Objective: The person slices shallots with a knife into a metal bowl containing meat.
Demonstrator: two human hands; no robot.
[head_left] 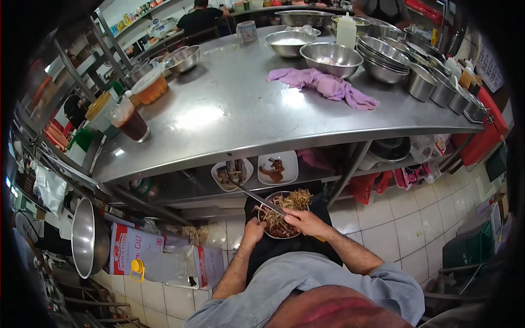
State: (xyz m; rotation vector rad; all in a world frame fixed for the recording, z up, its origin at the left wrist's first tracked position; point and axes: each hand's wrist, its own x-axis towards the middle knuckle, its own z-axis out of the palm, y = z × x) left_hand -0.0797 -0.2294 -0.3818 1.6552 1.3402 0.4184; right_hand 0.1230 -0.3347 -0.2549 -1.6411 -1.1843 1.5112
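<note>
On my lap rests a round bowl filled with thin brownish strands and reddish-brown pieces that look like meat. My left hand is closed at the bowl's left rim, its fingers partly hidden. My right hand grips a long metal utensil above the food. The utensil slants up and left, its far end at a white dish on the lower shelf; I cannot tell its kind. That dish holds dark pieces. Beside it, a second white dish has brown scraps in it.
A steel table stands ahead, its front edge above my hands. On it are a purple cloth, steel bowls, a squeeze bottle and a cup of dark liquid. Oil containers are at left. Other people work behind.
</note>
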